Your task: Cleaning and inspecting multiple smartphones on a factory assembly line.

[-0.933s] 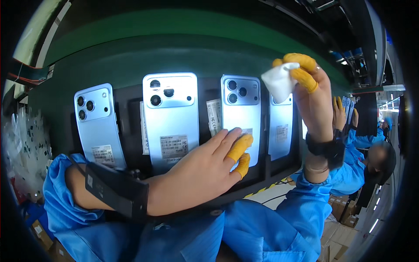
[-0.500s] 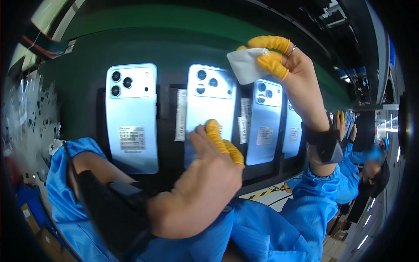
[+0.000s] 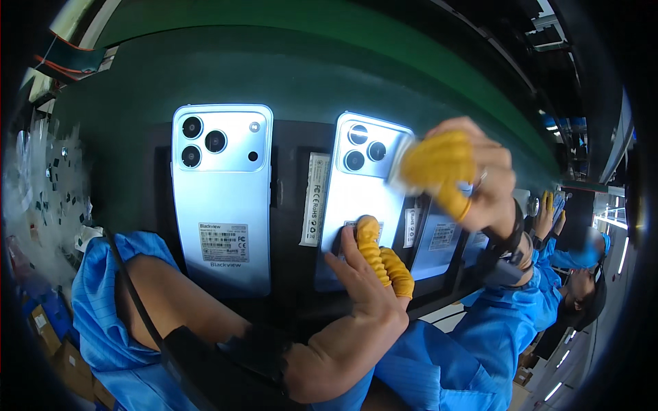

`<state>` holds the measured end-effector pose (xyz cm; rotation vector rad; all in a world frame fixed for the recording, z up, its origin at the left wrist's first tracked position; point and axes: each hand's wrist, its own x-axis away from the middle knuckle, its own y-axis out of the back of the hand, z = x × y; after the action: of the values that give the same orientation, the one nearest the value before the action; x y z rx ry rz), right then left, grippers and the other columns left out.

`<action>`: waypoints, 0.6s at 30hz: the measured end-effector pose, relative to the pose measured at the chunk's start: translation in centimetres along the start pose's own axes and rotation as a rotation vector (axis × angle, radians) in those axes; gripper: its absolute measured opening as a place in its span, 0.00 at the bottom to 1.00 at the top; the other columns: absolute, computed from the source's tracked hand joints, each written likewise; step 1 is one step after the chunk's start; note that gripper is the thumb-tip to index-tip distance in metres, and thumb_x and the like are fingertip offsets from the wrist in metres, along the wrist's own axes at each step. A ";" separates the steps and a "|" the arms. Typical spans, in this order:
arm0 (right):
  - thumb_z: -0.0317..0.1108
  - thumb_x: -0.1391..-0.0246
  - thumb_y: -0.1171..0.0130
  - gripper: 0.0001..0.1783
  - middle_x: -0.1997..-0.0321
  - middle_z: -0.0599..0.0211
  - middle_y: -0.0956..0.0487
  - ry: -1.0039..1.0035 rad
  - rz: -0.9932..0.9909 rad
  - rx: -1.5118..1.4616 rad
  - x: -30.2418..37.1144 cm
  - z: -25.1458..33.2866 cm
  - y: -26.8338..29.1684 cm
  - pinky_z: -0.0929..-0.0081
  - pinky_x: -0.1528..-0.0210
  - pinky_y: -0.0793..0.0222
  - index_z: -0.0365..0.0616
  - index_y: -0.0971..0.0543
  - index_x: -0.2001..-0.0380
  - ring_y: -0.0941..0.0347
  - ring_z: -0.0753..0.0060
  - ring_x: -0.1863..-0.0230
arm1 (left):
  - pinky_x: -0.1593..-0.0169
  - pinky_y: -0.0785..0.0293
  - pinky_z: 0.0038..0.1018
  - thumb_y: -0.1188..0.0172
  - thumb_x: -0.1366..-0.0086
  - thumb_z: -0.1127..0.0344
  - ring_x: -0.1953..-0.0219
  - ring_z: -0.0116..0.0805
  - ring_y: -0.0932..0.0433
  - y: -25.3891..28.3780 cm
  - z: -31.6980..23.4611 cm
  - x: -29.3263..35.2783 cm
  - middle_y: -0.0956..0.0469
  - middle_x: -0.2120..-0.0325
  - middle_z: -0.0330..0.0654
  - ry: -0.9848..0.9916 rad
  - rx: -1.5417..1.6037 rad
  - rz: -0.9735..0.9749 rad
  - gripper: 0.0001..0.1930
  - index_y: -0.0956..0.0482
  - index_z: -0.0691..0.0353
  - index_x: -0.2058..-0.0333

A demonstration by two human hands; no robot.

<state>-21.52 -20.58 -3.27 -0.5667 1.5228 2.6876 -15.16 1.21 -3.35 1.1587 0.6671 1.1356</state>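
Fingertips of my left hand, two of them in yellow finger cots, lie stretched over the printed label on a pale blue smartphone. The phone lies back up, its camera block toward the far side. My right hand, also in yellow finger cots and blurred by motion, is closed on a white wiping cloth. That cloth is at the phone's right edge beside the cameras; most of it is hidden by the fingers. To the left lies another pale blue smartphone, back up, with nothing touching it.
Two more phones lie to the right, a nearer one and a mostly hidden one. White label strips sit between phones on a dark green surface. Clear plastic film stands at the left; a co-worker is at the right.
My right hand has brought the cloth down to the second phone's right edge. My left hand stays on that phone. The phones appear larger, most of them farther right in view.
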 end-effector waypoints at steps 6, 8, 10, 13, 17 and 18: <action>0.26 0.63 0.37 0.08 0.67 0.54 0.21 0.141 -0.001 0.097 -3.6 -0.1 -1.9 0.60 0.51 0.30 0.37 0.20 0.74 0.23 0.55 0.64 | 0.64 0.21 0.41 0.46 0.38 0.59 0.62 0.59 0.21 0.4 -0.2 0.3 0.22 0.67 0.62 0.034 0.056 0.004 0.13 0.28 0.58 0.58; 0.26 0.65 0.38 0.07 0.69 0.54 0.21 0.185 0.004 0.106 -3.0 -0.2 -2.2 0.60 0.54 0.28 0.36 0.20 0.77 0.23 0.55 0.67 | 0.52 0.28 0.49 0.58 0.33 0.51 0.48 0.55 0.29 1.0 -1.0 0.3 0.27 0.55 0.62 0.085 0.069 0.194 0.24 0.36 0.61 0.45; 0.26 0.65 0.39 0.07 0.69 0.54 0.21 0.219 -0.032 0.092 -2.2 0.0 -1.7 0.60 0.55 0.28 0.36 0.20 0.77 0.23 0.55 0.67 | 0.51 0.30 0.51 0.56 0.34 0.54 0.46 0.58 0.32 1.1 -1.6 -0.2 0.30 0.53 0.65 0.162 0.093 0.261 0.23 0.35 0.61 0.46; 0.26 0.63 0.39 0.07 0.67 0.53 0.21 0.094 -0.006 0.091 1.3 0.5 0.0 0.61 0.55 0.28 0.36 0.20 0.75 0.23 0.56 0.65 | 0.49 0.34 0.54 0.53 0.36 0.57 0.44 0.61 0.37 0.7 -3.2 -1.3 0.35 0.50 0.68 0.297 0.170 0.270 0.22 0.35 0.61 0.47; 0.27 0.55 0.40 0.10 0.62 0.55 0.20 -0.158 -0.105 0.297 4.7 3.7 5.0 0.62 0.52 0.30 0.34 0.21 0.67 0.23 0.58 0.60 | 0.46 0.39 0.59 0.49 0.38 0.61 0.40 0.66 0.44 0.3 -5.0 -0.4 0.41 0.47 0.73 0.458 0.306 0.213 0.20 0.34 0.61 0.48; 0.26 0.53 0.40 0.10 0.61 0.55 0.20 -0.255 -0.309 0.299 6.5 4.1 5.6 0.63 0.50 0.31 0.34 0.21 0.65 0.23 0.59 0.58 | 0.46 0.40 0.60 0.48 0.38 0.62 0.40 0.67 0.46 0.0 -4.3 -0.2 0.43 0.46 0.75 0.427 0.319 0.154 0.20 0.34 0.61 0.48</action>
<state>-29.83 -21.24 1.28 -0.3905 1.5733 2.1585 -19.05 2.57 -4.74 1.2607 1.1344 1.4647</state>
